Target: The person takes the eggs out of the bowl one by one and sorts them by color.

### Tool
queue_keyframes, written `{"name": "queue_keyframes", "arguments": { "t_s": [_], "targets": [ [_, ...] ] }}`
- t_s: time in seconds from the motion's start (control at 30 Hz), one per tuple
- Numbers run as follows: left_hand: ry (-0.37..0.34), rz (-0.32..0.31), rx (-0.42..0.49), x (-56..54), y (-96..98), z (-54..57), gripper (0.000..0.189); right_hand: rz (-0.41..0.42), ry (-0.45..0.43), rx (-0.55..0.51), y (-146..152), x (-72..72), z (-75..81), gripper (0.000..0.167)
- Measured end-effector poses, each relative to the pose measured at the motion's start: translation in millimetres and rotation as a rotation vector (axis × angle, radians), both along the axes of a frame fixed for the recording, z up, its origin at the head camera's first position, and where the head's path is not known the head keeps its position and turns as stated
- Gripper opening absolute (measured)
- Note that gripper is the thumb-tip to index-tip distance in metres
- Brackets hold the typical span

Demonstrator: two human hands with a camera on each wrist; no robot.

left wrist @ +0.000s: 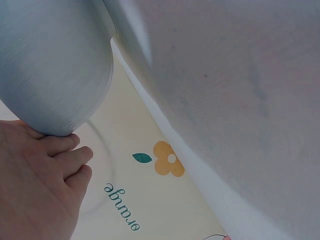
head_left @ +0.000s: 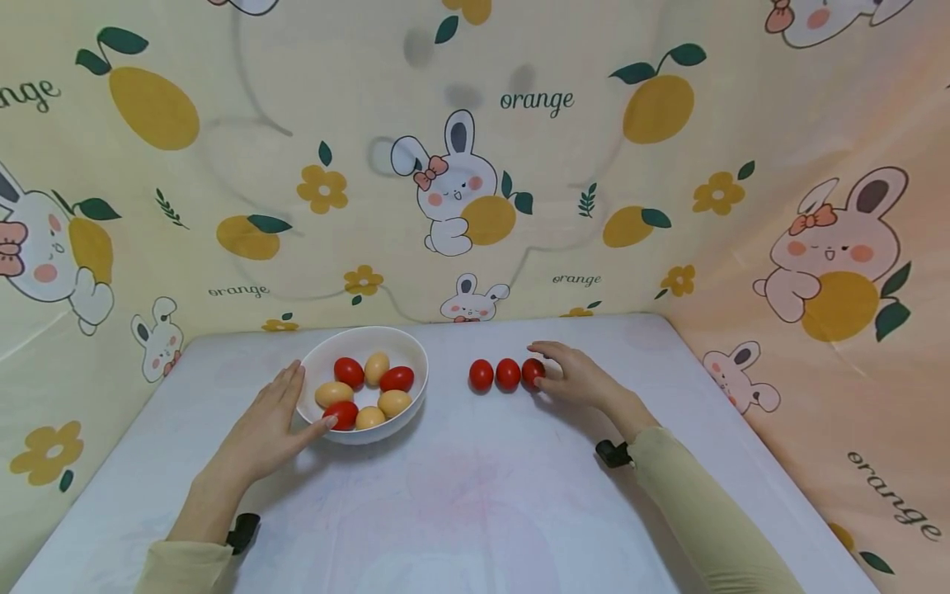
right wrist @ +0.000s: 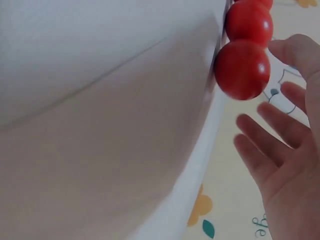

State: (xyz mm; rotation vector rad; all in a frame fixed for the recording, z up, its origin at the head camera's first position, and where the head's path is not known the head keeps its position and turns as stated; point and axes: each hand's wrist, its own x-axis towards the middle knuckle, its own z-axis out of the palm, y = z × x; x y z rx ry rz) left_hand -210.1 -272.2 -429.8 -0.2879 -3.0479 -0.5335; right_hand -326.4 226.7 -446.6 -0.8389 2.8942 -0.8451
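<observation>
A white bowl (head_left: 312, 371) at the left of the table holds several red cherry tomatoes (head_left: 349, 373) and several pale yellow ones (head_left: 377, 368). My left hand (head_left: 260, 433) grips its left side, thumb at the front rim, fingers along the outer wall; in the left wrist view the fingertips (left wrist: 75, 140) lie against the bowl's wall. Right of the bowl, three red cherry tomatoes (head_left: 508, 374) stand in a row. Around the rightmost tomato (head_left: 532, 374) my right hand (head_left: 579, 379) reaches with fingers spread, its thumb close beside the tomato in the right wrist view.
The white table (head_left: 460, 495) is backed by a cloth (head_left: 334, 99) printed with rabbits and oranges, which also hangs along both sides. A black wrist camera (head_left: 613, 454) sits under my right wrist, another black camera (head_left: 243, 534) by the left.
</observation>
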Motion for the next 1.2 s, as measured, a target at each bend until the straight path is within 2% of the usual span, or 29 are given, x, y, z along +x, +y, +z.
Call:
{"name": "queue_keyframes", "arguments": {
  "t_s": [0.37, 0.63, 1.0, 1.2],
  "targets": [
    [-0.001, 0.014, 0.001, -0.4, 0.8, 0.3, 0.112, -0.020, 0.163, -0.035, -28.0, 1.1, 15.5, 0.059],
    [-0.007, 0.022, 0.003, -0.1, 0.6, 0.7, 0.112, 0.050, 0.248, -0.104, -62.9, 2.6, 26.8, 0.055],
    [-0.005, 0.018, 0.006, -2.7, 1.3, -0.8, 0.111, 0.141, 0.284, -0.148, -112.6, -1.7, 29.0, 0.051],
    [-0.008, 0.020, 0.000, -1.8, 1.8, 0.6, 0.112, 0.199, 0.283, -0.118, -141.3, -1.8, 33.0, 0.050]
  ]
}}
